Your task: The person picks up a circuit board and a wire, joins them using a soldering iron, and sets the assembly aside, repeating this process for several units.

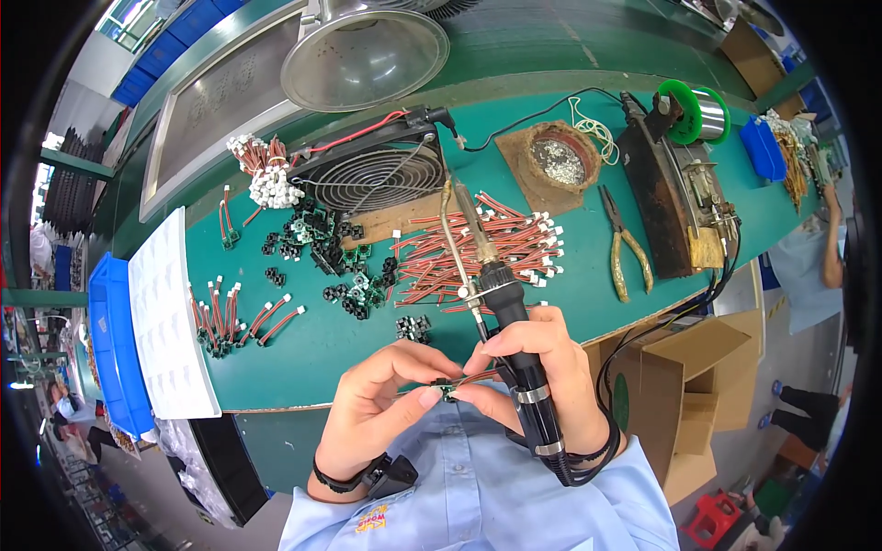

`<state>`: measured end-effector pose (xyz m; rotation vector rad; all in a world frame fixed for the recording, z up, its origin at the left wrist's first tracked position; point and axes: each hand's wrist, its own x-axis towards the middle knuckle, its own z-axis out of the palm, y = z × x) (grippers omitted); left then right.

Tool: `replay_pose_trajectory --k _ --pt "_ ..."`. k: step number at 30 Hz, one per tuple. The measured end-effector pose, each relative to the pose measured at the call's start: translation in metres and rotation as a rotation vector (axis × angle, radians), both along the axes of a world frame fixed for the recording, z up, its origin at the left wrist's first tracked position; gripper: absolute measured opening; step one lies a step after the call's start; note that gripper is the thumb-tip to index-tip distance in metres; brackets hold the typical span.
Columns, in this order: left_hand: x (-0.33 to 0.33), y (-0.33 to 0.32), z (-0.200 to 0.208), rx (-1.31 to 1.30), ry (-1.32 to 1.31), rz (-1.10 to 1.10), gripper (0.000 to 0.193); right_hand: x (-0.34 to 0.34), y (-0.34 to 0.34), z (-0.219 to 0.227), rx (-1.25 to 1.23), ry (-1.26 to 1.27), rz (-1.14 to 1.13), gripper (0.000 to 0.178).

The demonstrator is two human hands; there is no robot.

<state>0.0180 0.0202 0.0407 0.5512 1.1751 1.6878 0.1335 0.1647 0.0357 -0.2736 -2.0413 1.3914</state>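
Observation:
My right hand (542,367) grips a black soldering iron (501,303) by its handle, tip pointing away over the green bench (303,358). Its fingertips also pinch a red wire lead next to a small black component (445,387). My left hand (381,404) holds that component between thumb and forefinger, close to my chest. The two hands touch at the part.
A pile of red wire leads (496,248) lies mid-bench, with small black components (322,243) and a black fan (372,170) to its left. Finished wired pieces (234,321) sit near a white tray (165,321). Yellow-handled pliers (625,253), a solder spool (703,110) and cardboard boxes (698,386) are on the right.

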Motion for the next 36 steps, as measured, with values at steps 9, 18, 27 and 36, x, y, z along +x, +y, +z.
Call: replay_pose_trajectory --k 9,18,27,36 --pt "-0.003 0.007 -0.007 0.014 0.099 0.138 0.006 -0.002 0.014 0.011 0.308 -0.101 -0.164 0.049" --pt "-0.011 0.012 -0.019 -0.036 0.111 0.347 0.004 0.047 0.001 -0.019 0.082 0.069 -0.221 0.072" --pt "-0.012 0.015 -0.029 0.034 0.249 0.394 0.003 0.048 0.003 -0.013 0.356 -0.073 0.134 0.052" --pt "-0.008 0.018 -0.022 -0.028 0.234 0.411 0.004 0.044 0.001 -0.016 0.346 -0.054 0.129 0.05"
